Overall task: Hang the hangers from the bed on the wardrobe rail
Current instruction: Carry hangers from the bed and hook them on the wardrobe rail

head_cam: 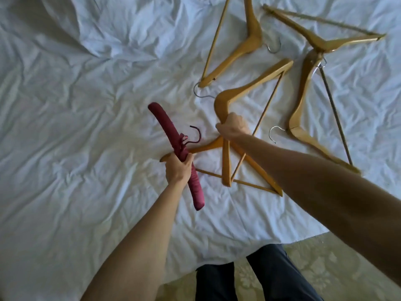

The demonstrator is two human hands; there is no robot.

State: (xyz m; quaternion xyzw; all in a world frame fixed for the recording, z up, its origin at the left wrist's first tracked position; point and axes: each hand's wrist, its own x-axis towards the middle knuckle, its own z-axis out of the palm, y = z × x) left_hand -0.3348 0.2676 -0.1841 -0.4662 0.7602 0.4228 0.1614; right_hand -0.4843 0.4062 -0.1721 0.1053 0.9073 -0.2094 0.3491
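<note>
My left hand grips a dark red padded hanger around its middle and holds it above the white bed. My right hand is closed on the bend of a wooden hanger, whose lower arm points down toward me. Under both hands another wooden hanger lies flat on the sheet. Three more wooden hangers lie further off: one at the top centre, one at the top right, one at the right. No wardrobe rail is in view.
The rumpled white sheet covers the bed, whose near edge runs just in front of my legs. A pale patterned carpet shows at the lower right.
</note>
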